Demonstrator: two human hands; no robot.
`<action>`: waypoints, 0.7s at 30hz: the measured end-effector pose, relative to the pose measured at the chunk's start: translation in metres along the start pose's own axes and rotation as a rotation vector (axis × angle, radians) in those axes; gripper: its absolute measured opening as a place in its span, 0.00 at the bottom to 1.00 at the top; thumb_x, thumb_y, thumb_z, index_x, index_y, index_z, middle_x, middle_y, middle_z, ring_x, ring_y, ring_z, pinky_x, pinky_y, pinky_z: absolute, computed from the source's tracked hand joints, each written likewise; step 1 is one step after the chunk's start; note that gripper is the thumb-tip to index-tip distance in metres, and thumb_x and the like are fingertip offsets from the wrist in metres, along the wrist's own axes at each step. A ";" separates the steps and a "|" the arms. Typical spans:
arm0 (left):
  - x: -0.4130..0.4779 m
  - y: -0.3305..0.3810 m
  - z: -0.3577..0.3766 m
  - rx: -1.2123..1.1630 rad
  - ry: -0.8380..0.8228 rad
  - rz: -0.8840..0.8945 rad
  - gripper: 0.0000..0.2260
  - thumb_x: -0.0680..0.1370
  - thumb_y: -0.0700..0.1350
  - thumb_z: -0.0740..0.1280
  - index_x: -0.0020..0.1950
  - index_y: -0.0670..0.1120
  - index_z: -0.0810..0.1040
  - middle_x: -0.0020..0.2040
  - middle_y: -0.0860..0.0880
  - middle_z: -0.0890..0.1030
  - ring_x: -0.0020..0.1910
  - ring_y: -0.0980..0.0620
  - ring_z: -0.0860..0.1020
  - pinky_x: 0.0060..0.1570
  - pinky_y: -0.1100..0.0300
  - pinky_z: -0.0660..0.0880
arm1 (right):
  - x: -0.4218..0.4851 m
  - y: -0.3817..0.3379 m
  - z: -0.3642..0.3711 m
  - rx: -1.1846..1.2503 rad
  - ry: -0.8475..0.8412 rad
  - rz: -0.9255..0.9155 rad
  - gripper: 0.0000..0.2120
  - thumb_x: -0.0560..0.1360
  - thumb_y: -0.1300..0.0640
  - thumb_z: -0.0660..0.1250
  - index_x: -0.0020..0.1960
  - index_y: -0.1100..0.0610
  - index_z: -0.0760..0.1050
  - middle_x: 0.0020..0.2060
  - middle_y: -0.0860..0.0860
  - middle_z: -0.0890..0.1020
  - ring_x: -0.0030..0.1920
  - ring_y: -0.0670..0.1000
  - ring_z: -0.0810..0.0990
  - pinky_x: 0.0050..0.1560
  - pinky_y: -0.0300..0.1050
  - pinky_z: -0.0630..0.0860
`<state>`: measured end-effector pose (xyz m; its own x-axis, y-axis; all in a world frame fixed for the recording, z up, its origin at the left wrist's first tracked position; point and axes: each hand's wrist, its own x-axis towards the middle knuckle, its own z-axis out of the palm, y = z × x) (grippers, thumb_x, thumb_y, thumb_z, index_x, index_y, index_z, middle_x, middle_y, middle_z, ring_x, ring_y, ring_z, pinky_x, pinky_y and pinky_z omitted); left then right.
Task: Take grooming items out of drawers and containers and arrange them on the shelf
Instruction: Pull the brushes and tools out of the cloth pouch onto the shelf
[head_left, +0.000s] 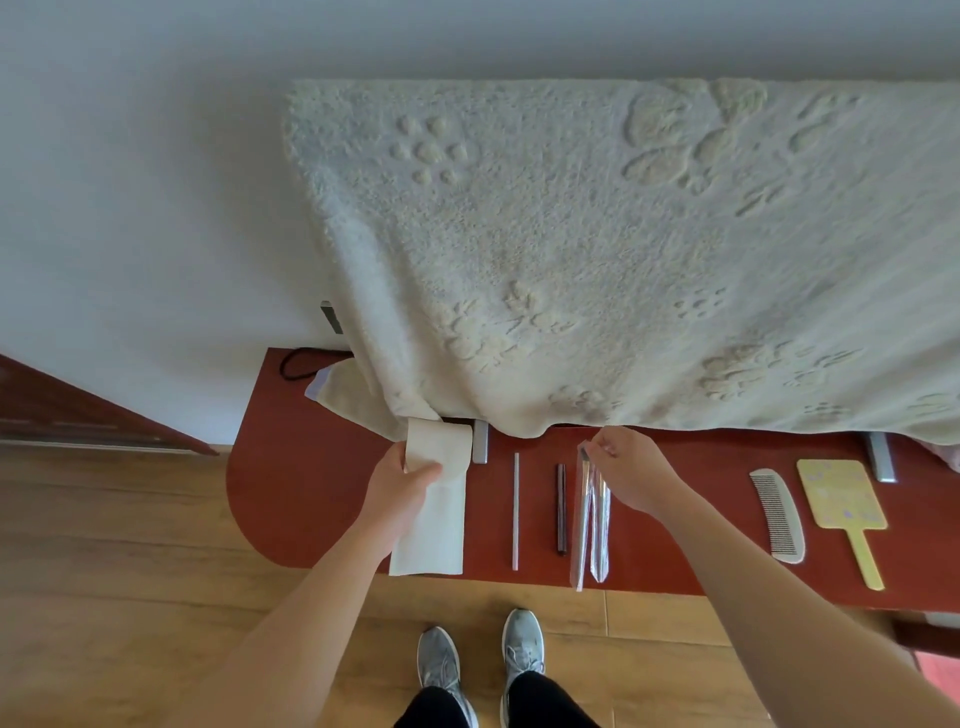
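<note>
Two hands: both working over red shelf (311, 493)
Left hand (397, 488): grips cream cloth roll (436, 452), likely to unroll it
Middle: silver stick (516, 512), dark pencil (561, 509) lie parallel
Right hand (631, 475): pinches top of clear packet (592, 530), seemingly aligning it beside them
Far right: comb (777, 514), yellow mirror (841, 493) rest apart

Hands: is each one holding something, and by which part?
The left hand grips the paper roll at its rolled end. The right hand pinches the clear packet at its top end.
</note>
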<state>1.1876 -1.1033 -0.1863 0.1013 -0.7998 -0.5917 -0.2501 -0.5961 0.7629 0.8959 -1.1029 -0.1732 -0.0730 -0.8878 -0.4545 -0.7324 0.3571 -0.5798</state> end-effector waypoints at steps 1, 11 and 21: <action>0.003 -0.001 0.002 0.002 0.004 -0.004 0.15 0.77 0.43 0.69 0.62 0.51 0.75 0.53 0.51 0.82 0.52 0.52 0.80 0.45 0.59 0.75 | 0.004 0.003 0.002 -0.011 -0.008 0.008 0.13 0.81 0.53 0.59 0.44 0.56 0.77 0.30 0.43 0.76 0.23 0.42 0.69 0.27 0.35 0.65; 0.020 -0.014 0.010 0.101 0.057 -0.015 0.10 0.77 0.45 0.70 0.58 0.51 0.75 0.49 0.51 0.81 0.47 0.52 0.81 0.38 0.64 0.73 | 0.025 0.032 0.019 -0.093 0.041 0.011 0.15 0.80 0.52 0.62 0.35 0.45 0.73 0.43 0.46 0.74 0.39 0.45 0.75 0.39 0.42 0.69; 0.024 -0.010 0.011 0.269 0.128 0.106 0.07 0.74 0.41 0.72 0.45 0.52 0.77 0.43 0.52 0.80 0.41 0.54 0.79 0.37 0.61 0.74 | 0.036 0.052 0.035 -0.121 0.157 -0.032 0.09 0.80 0.49 0.63 0.43 0.51 0.76 0.45 0.47 0.73 0.52 0.49 0.71 0.48 0.44 0.68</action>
<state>1.1824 -1.1159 -0.2111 0.1772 -0.8691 -0.4618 -0.5097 -0.4824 0.7123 0.8789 -1.1063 -0.2429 -0.1460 -0.9361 -0.3201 -0.8112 0.2985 -0.5029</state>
